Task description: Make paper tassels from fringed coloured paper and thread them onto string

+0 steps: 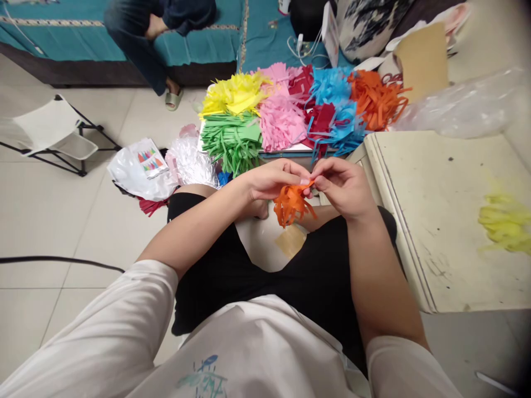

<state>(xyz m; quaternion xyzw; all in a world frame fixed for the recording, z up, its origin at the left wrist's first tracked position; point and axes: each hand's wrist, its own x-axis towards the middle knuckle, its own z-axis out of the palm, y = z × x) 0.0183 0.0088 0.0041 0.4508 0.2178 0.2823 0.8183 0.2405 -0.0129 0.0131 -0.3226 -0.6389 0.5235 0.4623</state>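
Observation:
An orange paper tassel [292, 205] hangs in front of me above my lap, its cut strips drooping in loops. My left hand [280, 179] pinches it near its top end. Fingertips of my right hand [342, 185] close on the same narrow end from the other side, and both hands almost touch there. Just beyond them lie piles of fringed paper: green [232, 138], yellow [236, 93], pink [282, 119], dark red [321, 119], blue [342, 124] and orange [377, 99].
At right stands a cream cabinet [456, 221] with yellow fringed paper [506, 221] on it. Clear plastic [464, 108] lies behind. A white bag [141, 171] sits on the floor at left, near a folding stool [50, 127]. Another person's legs [141, 44] rest on the teal sofa [74, 38].

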